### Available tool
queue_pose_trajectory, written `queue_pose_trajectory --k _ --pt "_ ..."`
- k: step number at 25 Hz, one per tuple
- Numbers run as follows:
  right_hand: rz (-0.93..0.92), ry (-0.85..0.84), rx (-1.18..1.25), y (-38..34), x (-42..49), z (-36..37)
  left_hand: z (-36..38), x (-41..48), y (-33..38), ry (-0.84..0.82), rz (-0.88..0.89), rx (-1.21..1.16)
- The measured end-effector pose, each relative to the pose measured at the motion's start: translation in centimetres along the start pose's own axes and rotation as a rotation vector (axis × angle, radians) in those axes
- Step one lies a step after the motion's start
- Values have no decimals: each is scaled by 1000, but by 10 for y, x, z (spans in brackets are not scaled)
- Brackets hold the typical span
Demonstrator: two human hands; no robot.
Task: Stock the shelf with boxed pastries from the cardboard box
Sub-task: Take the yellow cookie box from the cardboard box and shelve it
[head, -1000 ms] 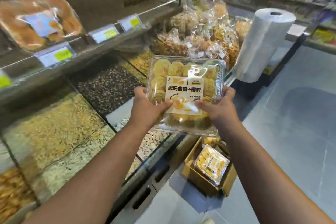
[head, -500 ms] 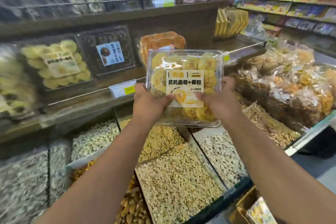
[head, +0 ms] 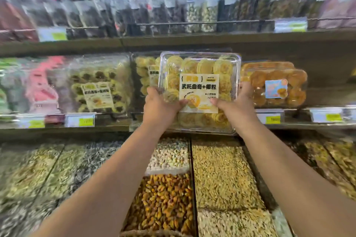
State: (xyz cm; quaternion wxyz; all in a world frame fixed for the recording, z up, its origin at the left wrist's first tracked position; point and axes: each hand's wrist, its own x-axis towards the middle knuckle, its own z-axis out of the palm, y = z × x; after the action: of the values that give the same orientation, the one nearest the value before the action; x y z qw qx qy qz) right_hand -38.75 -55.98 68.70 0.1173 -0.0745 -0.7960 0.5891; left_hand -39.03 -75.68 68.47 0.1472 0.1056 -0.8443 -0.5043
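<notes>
A clear plastic box of yellow swirl pastries (head: 199, 75) with a white label is held upright in front of the middle shelf (head: 192, 126). My left hand (head: 159, 107) grips its lower left side and my right hand (head: 238, 105) grips its lower right side, thumbs on the front. Right behind it on the shelf stands a matching box of yellow pastries (head: 145, 75), half hidden. The cardboard box is out of view.
On the shelf, a box of dark-centred pastries (head: 100, 84) stands to the left and an orange pastry box (head: 275, 84) to the right. Bagged goods (head: 192, 13) fill the upper shelf. Open bins of nuts and seeds (head: 221, 175) lie below my arms.
The view swung from the floor and the cardboard box up to the shelf. Both hands carried the pastry box up and forward to the shelf front.
</notes>
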Motion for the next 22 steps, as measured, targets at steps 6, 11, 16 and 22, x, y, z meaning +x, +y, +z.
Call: queue_pose_trajectory --k 6,11,16,22 --pt "-55 -74 -38 -19 63 95 -36 83 -37 103 -96 134" --pt "-60 -60 -151 -11 117 160 -30 146 -65 121 -96 238" --pt "-16 29 -292 21 154 198 20 180 -89 49 -102 316" --pt "-121 119 -381 36 177 225 42 204 -110 31 -46 414"
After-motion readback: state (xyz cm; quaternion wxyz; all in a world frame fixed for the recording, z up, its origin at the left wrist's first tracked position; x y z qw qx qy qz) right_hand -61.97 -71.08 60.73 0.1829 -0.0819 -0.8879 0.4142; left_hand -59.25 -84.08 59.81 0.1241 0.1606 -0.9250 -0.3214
